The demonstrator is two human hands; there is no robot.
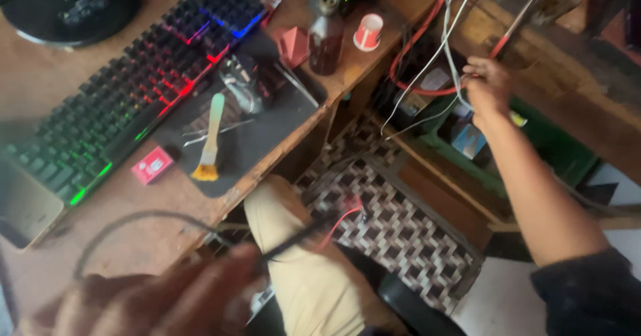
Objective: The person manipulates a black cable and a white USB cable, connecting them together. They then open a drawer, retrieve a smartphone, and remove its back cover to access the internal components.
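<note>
Right hand (486, 82) reaches out to the far right, off the desk edge, fingers curled closed around a bundle of white wires (449, 49) that hang down from above; red cables (417, 42) loop just behind them, over a green crate (534, 142) holding boxes. Left hand (153, 302) sits low in the near foreground, heavily blurred, fingers bunched closed on a thin black cable (297, 236); that cable runs right toward a short red lead (344, 217) above the checkered floor (400, 229), and its other part arcs back over the wooden desk (133, 242). Exactly how the fingers pinch it cannot be told through the blur. A knee in beige trousers (300, 269) lies between the two hands. On the desk: backlit keyboard (133, 89) with red, green and blue glow, tilted diagonally; dark mat (247, 129) just beside it, carrying a pale-handled brush (210, 139) with yellow bristles, metal tweezers (214, 130) and a mouse (240, 76). Small red box (152, 165) lies between keyboard and mat. Red paper cup (368, 32) and a dark bottle (325, 42) stand near the desk's far edge.
</note>
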